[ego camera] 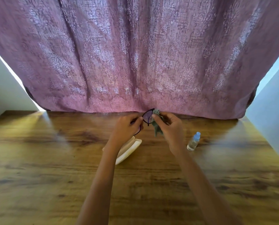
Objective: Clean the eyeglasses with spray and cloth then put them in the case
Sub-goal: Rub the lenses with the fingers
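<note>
Dark-framed eyeglasses (147,116) are held up above the far middle of the wooden table (54,159). My left hand (126,127) grips one side of the frame. My right hand (171,129) pinches a grey-green cloth (156,127) against the other lens, which the cloth hides. A white eyeglass case (129,149) lies open on the table under my left wrist, partly hidden by that arm. A small clear spray bottle (193,141) with a pale blue cap stands to the right of my right hand.
A purple patterned curtain (135,54) hangs along the table's far edge, right behind the glasses. Pale walls stand at both sides. The wooden top stretches wide to the left, right and front of my arms.
</note>
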The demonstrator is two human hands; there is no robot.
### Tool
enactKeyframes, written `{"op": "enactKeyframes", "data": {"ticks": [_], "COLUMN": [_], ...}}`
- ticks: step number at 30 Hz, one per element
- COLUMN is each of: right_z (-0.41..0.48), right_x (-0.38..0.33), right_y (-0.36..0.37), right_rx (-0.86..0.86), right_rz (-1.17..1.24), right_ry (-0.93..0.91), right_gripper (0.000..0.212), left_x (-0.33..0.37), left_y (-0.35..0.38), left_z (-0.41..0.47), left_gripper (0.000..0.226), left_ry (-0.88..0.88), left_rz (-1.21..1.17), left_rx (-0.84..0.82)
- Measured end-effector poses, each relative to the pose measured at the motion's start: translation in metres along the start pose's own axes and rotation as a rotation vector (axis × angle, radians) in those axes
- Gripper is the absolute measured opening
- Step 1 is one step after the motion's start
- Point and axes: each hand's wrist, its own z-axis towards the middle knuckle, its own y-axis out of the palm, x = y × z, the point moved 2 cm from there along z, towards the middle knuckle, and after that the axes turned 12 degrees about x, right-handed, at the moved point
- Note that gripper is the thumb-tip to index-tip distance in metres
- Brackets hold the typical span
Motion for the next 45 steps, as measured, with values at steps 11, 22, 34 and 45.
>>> {"op": "enactKeyframes", "data": {"ticks": [11,22,34,45], "right_z": [-0.002,-0.009,-0.019,-0.006], "right_x": [-0.008,-0.005,0.004,-0.003], "right_y": [-0.002,0.007,0.001,0.004], "right_rx": [0.057,-0.088,-0.088,-0.054], "right_rz": [-0.392,-0.436,-0.427,-0.471], "right_ry": [-0.762,-0.898,-0.881,-0.847], "right_gripper": [0.023,0.025,0.024,0.027], "left_x": [0.001,0.003,0.004,0.004], "left_y": [0.004,0.011,0.009,0.007], "left_z": [-0.004,-0.011,-0.011,-0.012], "left_gripper": [0.026,0.027,0.028,0.025], "left_ry": [-0.116,-0.116,-0.122,-0.071], "left_rz": [-0.081,-0.132,-0.17,-0.107], "left_rx": [0.049,0.03,0.117,0.113]}}
